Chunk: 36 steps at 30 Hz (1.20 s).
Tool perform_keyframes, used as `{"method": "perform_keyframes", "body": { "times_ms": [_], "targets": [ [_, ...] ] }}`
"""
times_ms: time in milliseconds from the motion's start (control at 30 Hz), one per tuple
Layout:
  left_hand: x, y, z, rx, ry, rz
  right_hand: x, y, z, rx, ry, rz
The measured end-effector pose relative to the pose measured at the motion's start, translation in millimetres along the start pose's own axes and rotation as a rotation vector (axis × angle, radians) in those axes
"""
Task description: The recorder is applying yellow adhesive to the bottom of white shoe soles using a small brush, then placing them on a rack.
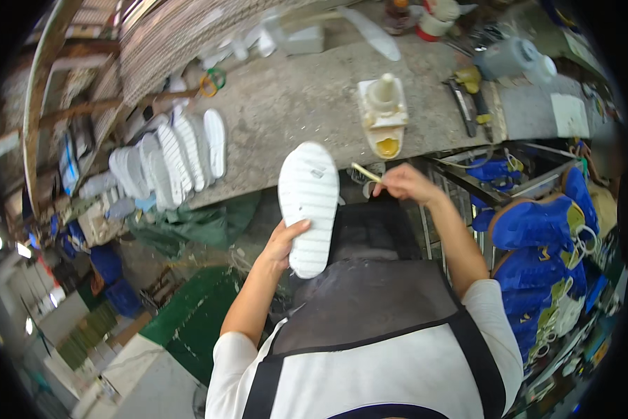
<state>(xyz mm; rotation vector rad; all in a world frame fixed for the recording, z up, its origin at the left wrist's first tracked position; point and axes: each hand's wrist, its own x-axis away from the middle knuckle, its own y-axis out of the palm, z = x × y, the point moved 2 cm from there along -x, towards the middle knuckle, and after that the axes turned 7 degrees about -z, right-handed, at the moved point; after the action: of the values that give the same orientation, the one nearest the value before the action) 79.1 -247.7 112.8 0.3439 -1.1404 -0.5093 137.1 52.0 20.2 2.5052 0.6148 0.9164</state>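
White shoe sole (309,202), light and springy, gripped near its lower end

We have the sole in our left hand (284,244), closed on its lower side edge: the thumb lies flat across the face, while the other fingers are mostly hidden behind. It stands up from that hand, broad end farthest away. We judge it light, probably foam or rubber, firm enough to hold its shape yet able to flex, and hardly fragile. Cross ridges should stop it slipping. Its edges near the lower end make the best hold, leaving most of the face uncovered; a small grey mark sits toward the top.

Below and right of that hand hangs our dark apron (370,300), smooth and slightly sheer. Farther right, our right hand (406,184) is curled, fingertips pinched around a slim, pale yellow stick (365,172) that points up and left; we cannot tell what its other end is like.

Just beyond the right hand, on the rough grey bench (272,112), a pale holder (373,134) carries a blunt white nozzle (382,91) and a glossy yellow patch (388,147). Right of the right hand are stacked soft blue shoes (530,227) with white laces. Beyond the left hand, to its left, ridged pale soles (181,153) lean together. Farthest off, beyond the right hand, stands a cloudy, rounded plastic bottle (507,59).
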Motion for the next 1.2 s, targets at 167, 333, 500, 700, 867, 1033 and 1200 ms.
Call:
{"method": "perform_keyframes", "body": {
  "times_ms": [167,333,500,700,867,1033,1200],
  "targets": [
    [19,4,25,-0.006,0.134,-0.225,-32,38,-134,0.765,-0.282,0.208],
    [39,-38,68,0.42,0.353,-0.074,-45,196,-116,0.99,-0.44,-0.244],
    [80,-110,99,0.565,0.486,-0.219,-118,237,-109,0.747,-0.42,0.042],
    [143,-196,86,0.458,0.398,-0.39,-183,282,-128,0.903,-0.363,0.197],
    [186,-242,50,0.115,0.425,-0.367,-189,314,-169,1.086,-0.385,-0.209],
    [193,-256,58,-0.143,0.347,-0.298,-205,283,-205,1.228,-0.191,0.256],
    [197,-238,56,-0.226,0.307,-0.185,-205,277,-204,1.531,0.005,0.368]
  ]
}}
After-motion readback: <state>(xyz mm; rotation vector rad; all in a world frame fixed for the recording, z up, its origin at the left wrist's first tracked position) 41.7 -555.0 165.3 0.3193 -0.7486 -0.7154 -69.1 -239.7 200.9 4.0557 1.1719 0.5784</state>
